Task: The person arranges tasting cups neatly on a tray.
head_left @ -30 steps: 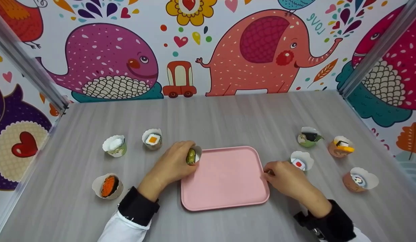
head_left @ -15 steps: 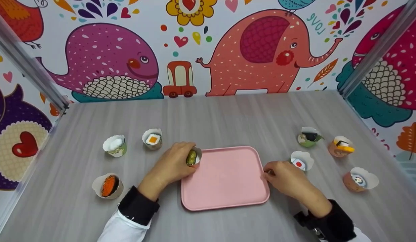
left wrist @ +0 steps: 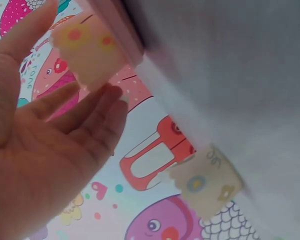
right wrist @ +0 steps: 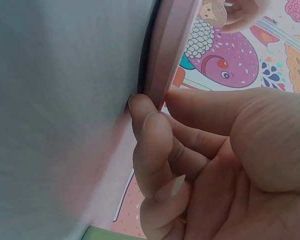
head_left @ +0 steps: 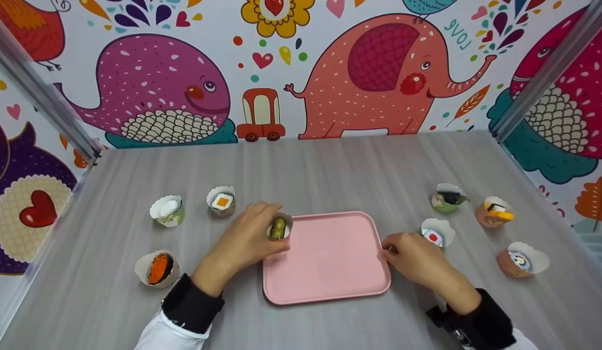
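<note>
A pink tray (head_left: 325, 262) lies on the grey table in front of the person. At its far left corner stands a paper cup (head_left: 286, 233) with an olive-green topped sushi piece in it. My left hand (head_left: 245, 238) is spread around that cup. In the left wrist view, the thumb is well off the cup's wall (left wrist: 87, 52) and the relaxed fingers (left wrist: 97, 112) are close to its rim. My right hand (head_left: 415, 260) pinches the tray's right edge; the right wrist view shows thumb above and fingertips under the tray rim (right wrist: 162, 60).
Left are cups with white filling (head_left: 168, 211), an orange-centred roll (head_left: 221, 201) and orange roe sushi (head_left: 158, 269). Right are cups with a red-centred roll (head_left: 434, 235), a dark piece (head_left: 447, 198), a yellow-topped piece (head_left: 494, 212) and a round roll (head_left: 521, 261). A patterned wall (head_left: 262, 48) stands behind.
My left hand has loosened from the cup, its thumb and fingers spreading apart and the wrist drawing slightly left. The cup now stands more upright on the tray corner. The right hand has stayed put.
</note>
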Tool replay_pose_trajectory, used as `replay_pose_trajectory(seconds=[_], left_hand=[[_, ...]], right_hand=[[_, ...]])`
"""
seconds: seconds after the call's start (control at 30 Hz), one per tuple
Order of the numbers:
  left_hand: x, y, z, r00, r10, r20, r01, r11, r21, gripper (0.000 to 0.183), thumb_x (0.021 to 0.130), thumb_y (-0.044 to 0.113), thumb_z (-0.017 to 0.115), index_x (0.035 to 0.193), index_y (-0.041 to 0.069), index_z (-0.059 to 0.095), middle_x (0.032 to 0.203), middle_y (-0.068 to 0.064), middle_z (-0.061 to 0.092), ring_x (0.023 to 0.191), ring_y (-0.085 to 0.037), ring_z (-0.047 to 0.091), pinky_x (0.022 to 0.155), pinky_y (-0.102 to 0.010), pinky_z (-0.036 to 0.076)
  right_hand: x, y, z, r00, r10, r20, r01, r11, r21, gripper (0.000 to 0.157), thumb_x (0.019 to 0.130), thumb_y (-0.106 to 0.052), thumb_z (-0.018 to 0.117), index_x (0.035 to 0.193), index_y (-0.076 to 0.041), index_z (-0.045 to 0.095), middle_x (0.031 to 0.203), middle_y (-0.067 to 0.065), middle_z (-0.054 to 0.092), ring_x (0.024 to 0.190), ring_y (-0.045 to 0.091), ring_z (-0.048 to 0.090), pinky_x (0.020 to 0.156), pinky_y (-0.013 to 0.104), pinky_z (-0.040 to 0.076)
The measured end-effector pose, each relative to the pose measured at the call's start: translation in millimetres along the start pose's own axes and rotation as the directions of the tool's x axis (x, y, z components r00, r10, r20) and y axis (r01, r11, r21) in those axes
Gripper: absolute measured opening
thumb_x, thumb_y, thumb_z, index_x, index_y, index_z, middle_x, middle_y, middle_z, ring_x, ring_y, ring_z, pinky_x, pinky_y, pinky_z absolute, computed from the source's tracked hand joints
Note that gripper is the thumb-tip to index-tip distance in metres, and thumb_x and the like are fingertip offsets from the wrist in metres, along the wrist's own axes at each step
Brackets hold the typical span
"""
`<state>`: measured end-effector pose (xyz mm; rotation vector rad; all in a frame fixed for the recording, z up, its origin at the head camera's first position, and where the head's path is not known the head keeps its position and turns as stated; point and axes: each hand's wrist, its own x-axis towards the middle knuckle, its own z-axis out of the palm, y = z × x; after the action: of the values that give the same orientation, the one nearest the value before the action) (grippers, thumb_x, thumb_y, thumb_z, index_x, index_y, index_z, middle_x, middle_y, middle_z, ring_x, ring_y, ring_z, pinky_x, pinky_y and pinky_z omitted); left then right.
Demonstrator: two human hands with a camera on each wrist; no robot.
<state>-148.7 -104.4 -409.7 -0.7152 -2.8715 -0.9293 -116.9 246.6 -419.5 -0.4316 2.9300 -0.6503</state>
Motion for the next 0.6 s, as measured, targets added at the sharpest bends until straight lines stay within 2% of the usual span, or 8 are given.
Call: replay_pose_trajectory(seconds=[0.07,0.17,0.3,0.5,0.6], left_hand=[[-2.6,1.8,-1.7,0.997,0.046,-0.055,-0.044,0.999,0.028,0.073,0.079,0.024,0.094,0.138,-0.002,0.061,0.129,-0.016,0.066,0.12,-0.035,0.06,0.104,-0.05,0.049],[-7.2,2.8,-3.3,0.983,0.118,-0.141,-0.103,0.989,0.106,0.073,0.078,0.029,0.095,0.136,-0.001,0.062,0.129,-0.015,0.066,0.119,-0.034,0.061,0.104,-0.052,0.049],[-15.6,2.6,-7.2,0.963,0.168,-0.212,-0.128,0.974,0.189,0.076,0.077,0.037,0.095,0.136,0.002,0.063,0.132,-0.016,0.065,0.121,-0.035,0.061,0.105,-0.054,0.047],[-31.5,-6.4,-17.4,0.949,0.21,-0.235,-0.134,0.944,0.3,0.08,0.075,0.046,0.094,0.135,0.002,0.063,0.134,-0.018,0.064,0.123,-0.038,0.06,0.107,-0.055,0.045],[-40.9,-13.4,-23.6,0.951,0.211,-0.225,-0.122,0.927,0.355,0.086,0.073,0.048,0.095,0.137,0.001,0.062,0.137,-0.021,0.062,0.126,-0.04,0.058,0.11,-0.057,0.042]], right_hand=[[-0.3,0.0,0.0,1.0,-0.005,-0.003,0.005,1.0,-0.003,0.004,0.095,-0.012,0.076,0.092,-0.01,0.078,0.08,-0.005,0.07,0.07,0.01,0.059,0.065,0.036,0.049],[-0.8,0.1,0.3,1.0,-0.013,-0.005,0.013,1.0,0.0,0.004,0.095,-0.012,0.076,0.092,-0.01,0.078,0.081,-0.004,0.071,0.071,0.01,0.06,0.065,0.036,0.05],[-1.0,0.7,0.1,1.0,-0.012,-0.006,0.012,1.0,0.003,0.004,0.094,-0.012,0.077,0.092,-0.01,0.079,0.08,-0.004,0.071,0.07,0.01,0.06,0.064,0.036,0.05],[0.0,0.1,-0.4,1.0,0.002,0.004,-0.002,1.0,0.015,0.004,0.094,-0.011,0.076,0.092,-0.009,0.079,0.079,-0.004,0.07,0.069,0.01,0.058,0.064,0.035,0.05],[0.6,-0.5,-0.5,1.0,0.015,0.018,-0.015,1.0,0.027,0.004,0.095,-0.01,0.075,0.092,-0.009,0.079,0.079,-0.004,0.069,0.069,0.011,0.057,0.064,0.035,0.049]])
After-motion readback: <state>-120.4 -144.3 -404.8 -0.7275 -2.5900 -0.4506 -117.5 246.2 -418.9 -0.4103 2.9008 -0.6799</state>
